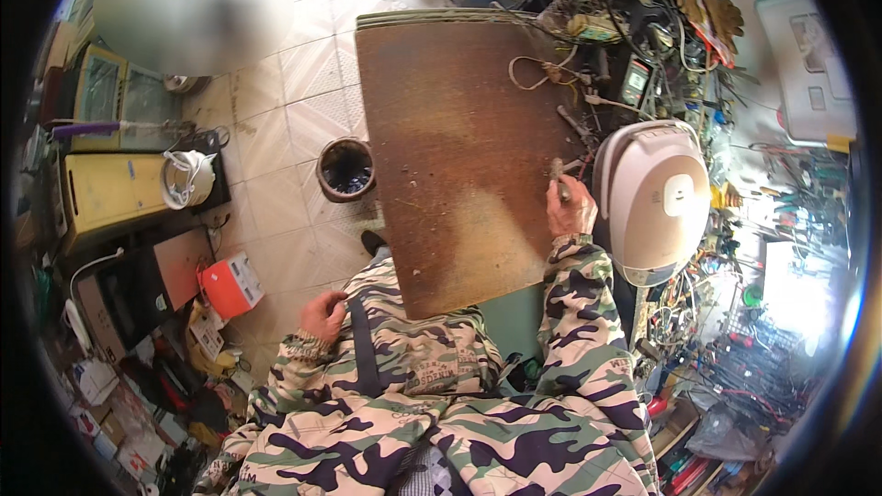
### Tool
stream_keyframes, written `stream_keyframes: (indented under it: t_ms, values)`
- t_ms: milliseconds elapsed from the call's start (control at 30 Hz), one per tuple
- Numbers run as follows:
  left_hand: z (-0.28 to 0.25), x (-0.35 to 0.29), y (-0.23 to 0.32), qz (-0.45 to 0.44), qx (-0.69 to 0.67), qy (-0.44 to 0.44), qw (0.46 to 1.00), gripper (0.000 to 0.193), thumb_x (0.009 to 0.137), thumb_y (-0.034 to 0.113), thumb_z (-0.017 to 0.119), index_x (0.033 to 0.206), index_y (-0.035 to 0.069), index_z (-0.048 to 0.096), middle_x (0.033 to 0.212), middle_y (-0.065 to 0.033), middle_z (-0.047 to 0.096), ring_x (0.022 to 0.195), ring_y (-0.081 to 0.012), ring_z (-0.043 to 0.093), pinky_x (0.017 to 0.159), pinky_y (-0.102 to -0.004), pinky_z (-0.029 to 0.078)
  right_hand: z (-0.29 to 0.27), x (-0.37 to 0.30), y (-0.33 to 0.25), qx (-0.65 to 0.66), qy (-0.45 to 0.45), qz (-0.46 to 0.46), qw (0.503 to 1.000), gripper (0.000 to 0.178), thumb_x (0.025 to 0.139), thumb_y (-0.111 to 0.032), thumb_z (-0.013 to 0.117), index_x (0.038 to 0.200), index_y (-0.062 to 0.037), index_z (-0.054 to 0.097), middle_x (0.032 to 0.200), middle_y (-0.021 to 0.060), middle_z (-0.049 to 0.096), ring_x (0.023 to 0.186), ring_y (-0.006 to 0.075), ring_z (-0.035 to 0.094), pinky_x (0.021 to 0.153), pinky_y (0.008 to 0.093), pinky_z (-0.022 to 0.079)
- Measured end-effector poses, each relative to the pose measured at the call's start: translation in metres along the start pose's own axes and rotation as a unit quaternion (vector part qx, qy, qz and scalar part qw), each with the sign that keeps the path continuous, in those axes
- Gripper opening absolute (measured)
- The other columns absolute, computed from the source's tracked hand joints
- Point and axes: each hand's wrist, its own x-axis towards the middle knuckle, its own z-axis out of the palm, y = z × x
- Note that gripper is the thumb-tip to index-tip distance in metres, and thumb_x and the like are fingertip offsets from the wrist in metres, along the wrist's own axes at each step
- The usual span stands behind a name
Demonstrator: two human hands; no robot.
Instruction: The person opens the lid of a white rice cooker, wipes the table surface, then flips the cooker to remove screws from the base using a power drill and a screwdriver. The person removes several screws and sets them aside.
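Hands of a person in a camouflage jacket appear from above, at a cluttered repair bench. The right hand (pixel 570 211) rests on the right edge of a worn brown wooden board (pixel 459 156), its fingers curled tight around a small dark tool (pixel 558 176) whose tip points up the board. Just beside this hand, to its right and touching the board's edge, sits a rounded white and grey rice cooker (pixel 657 197) with its lid closed. The left hand (pixel 323 314) lies well apart, down by the person's knee, with fingers loosely bent and holding nothing. Beyond the board, tangled wires and tools (pixel 634 46) crowd the bench. On the tiled floor to the left stands a dark round bin (pixel 345 168), and nearer the wall an orange box (pixel 231 283).
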Motion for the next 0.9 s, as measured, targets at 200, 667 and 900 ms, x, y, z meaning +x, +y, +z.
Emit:
stream_keyframes:
  t_ms: [200, 667, 900]
  values:
    - [0.011, -0.004, 0.004, -0.011, -0.057, 0.027, 0.998, 0.020, 0.094, 0.012, 0.063, 0.107, 0.001, 0.073, 0.071, -0.0035, 0.062, 0.064, -0.0109, 0.056, 0.059, -0.0290, 0.046, -0.007, 0.000, -0.052, 0.131, -0.105, -0.029, 0.985, 0.020, 0.089, -0.018, 0.074, 0.101, -0.0034, 0.071, 0.093, 0.0198, 0.072, 0.084, 0.0397, 0.071, 0.075, 0.0440, 0.058]
    - [0.099, 0.161, 0.132, 0.432, 0.290, 0.007, 0.854, 0.023, 0.081, 0.007, 0.069, 0.104, 0.005, 0.067, 0.099, -0.0136, 0.061, 0.097, -0.0331, 0.066, 0.080, -0.0421, 0.057, -0.037, -0.030, -0.010, 0.056, -0.025, 0.083, 0.995, 0.022, 0.089, -0.019, 0.073, 0.100, 0.0000, 0.073, 0.092, 0.0198, 0.074, 0.084, 0.0360, 0.074, 0.077, 0.0415, 0.058]
    - [0.081, 0.153, 0.143, 0.353, 0.195, 0.117, 0.908, 0.030, 0.080, 0.009, 0.074, 0.109, 0.006, 0.068, 0.105, -0.0132, 0.065, 0.100, -0.0346, 0.066, 0.082, -0.0432, 0.056, -0.012, -0.048, -0.017, 0.033, -0.061, 0.108, 0.992, 0.024, 0.088, -0.022, 0.073, 0.100, -0.0005, 0.074, 0.088, 0.0225, 0.073, 0.079, 0.0376, 0.074, 0.071, 0.0425, 0.059]
